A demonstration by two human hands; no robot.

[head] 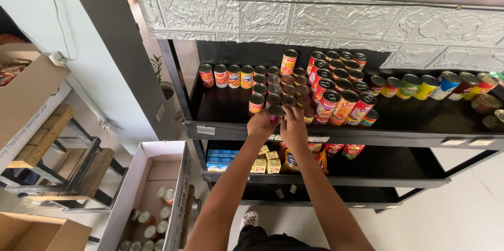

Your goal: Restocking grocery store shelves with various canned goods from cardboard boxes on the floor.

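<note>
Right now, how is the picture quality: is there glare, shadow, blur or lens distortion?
Head view: wide-angle lens bends the shelf edges and the wall. Daylight brightens the floor at right and gives a soft sheen on the silver panel. The back of the shelf lies in deep shadow. The cans are fairly sharp. Both hands, left hand and right hand, look slightly soft, on a can.

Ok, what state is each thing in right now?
Left hand: on a can at the shelf front.
Right hand: on the same can.
Cans on shelf: upright, in rows.
Cardboard box: open, cans inside.
Lower shelf: partly stocked.
</note>
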